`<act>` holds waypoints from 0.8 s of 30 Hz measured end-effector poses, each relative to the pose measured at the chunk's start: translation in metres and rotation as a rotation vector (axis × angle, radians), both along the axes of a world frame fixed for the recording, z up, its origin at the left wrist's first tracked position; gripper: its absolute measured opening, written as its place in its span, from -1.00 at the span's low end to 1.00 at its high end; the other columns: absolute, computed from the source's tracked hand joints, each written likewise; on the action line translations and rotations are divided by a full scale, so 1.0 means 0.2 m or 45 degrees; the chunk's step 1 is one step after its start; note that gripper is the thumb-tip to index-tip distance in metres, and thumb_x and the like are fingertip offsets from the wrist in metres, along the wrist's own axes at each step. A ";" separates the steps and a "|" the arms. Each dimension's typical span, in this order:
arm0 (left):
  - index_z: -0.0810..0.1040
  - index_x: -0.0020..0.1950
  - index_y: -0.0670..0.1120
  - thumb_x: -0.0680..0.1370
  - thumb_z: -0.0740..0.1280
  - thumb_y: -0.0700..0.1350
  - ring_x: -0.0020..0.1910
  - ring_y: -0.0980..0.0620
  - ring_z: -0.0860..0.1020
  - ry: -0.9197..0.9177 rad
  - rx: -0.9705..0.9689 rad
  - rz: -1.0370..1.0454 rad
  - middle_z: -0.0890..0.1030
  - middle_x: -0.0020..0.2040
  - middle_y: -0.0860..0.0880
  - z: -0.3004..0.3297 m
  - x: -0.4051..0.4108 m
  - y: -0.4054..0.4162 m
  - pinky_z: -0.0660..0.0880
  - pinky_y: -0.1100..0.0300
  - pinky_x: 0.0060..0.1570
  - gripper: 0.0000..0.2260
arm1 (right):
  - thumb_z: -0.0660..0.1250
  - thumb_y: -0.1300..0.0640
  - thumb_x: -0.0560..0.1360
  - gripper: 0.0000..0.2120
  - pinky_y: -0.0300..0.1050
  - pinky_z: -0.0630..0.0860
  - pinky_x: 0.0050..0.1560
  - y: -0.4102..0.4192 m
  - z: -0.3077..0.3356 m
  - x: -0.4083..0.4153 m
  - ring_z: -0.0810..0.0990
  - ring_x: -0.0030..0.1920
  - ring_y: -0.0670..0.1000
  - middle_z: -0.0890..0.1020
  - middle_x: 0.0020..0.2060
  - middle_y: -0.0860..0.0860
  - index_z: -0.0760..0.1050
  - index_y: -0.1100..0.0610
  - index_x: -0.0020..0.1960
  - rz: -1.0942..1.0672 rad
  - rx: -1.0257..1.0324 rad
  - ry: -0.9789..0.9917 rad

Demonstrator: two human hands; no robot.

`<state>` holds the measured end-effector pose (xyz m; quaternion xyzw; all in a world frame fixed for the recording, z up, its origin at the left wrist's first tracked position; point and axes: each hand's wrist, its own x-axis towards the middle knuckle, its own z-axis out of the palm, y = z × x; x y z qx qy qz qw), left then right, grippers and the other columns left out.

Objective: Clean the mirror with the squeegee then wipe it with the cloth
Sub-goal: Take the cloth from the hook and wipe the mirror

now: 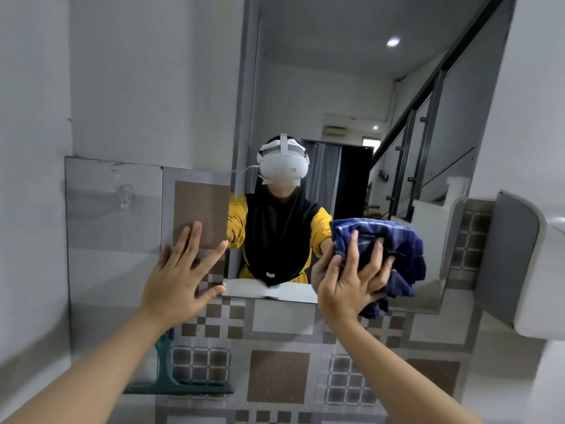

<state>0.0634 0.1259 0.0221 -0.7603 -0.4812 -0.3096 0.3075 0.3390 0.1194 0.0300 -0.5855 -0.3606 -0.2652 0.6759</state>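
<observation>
**Blue cloth on the glass, squeegee set aside**

Blue checked cloth (385, 249) is bunched under your right hand (351, 286), fingers clutching it against the lower right of the frameless wall mirror (351, 102). Your left hand (183, 270) lies flat, fingers spread, on the tiled wall just left of it. Unwiped glass stretches up and leftward. Below your left forearm rests the dark green squeegee (180, 384).
</observation>
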 end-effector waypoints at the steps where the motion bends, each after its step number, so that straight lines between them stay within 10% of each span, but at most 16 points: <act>1: -0.02 0.53 0.10 0.46 0.03 0.36 0.51 -0.20 -0.10 -0.002 -0.001 0.000 -0.13 0.55 -0.18 0.00 0.00 0.00 0.13 -0.27 0.33 -0.29 | 0.22 -0.10 0.49 -0.39 0.31 0.16 0.34 0.02 0.00 -0.06 0.17 0.47 0.18 0.27 0.46 0.03 0.08 -0.34 0.47 0.008 0.020 -0.023; 9: -0.08 0.53 0.14 0.46 0.01 0.39 0.51 -0.19 -0.08 -0.018 -0.035 -0.002 -0.13 0.55 -0.17 0.01 -0.01 -0.02 0.07 -0.20 0.33 -0.29 | 0.10 -0.13 0.51 -0.54 0.57 0.07 0.23 0.02 0.01 -0.49 -0.03 0.50 0.09 0.14 0.48 -0.07 0.23 -0.28 0.41 0.270 -0.190 -0.471; 24: -0.02 0.53 0.12 0.45 0.06 0.37 0.52 -0.17 -0.08 -0.034 -0.035 -0.023 -0.15 0.56 -0.12 0.00 -0.02 -0.02 0.06 -0.18 0.36 -0.28 | 0.21 -0.08 0.54 -0.63 0.29 0.24 0.24 -0.01 0.00 0.12 0.27 0.45 0.15 0.41 0.40 -0.04 0.45 -0.20 0.34 -0.009 -0.030 -1.461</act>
